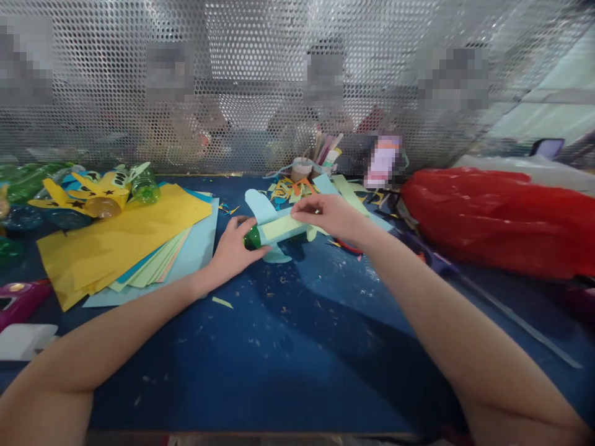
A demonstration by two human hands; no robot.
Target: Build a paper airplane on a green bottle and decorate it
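Bottle — left hand curled round; right hand pinched on green paper.

Paper-winged green bottle, sideways

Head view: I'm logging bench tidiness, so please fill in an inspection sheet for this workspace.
Surface: blue tabletop, flecked with small paper bits.
Work things: green bottle wrapped in light blue paper, a pale green strip along it.
Clutter: yellow sheets at left; scraps around a cup; red plastic bag at right.
Hands: left hand grips the bottle's green end; right hand has its fingertips on the strip.
Cables: nothing seen that is plainly one.
Surroundings: perforated silver screen along the far side.
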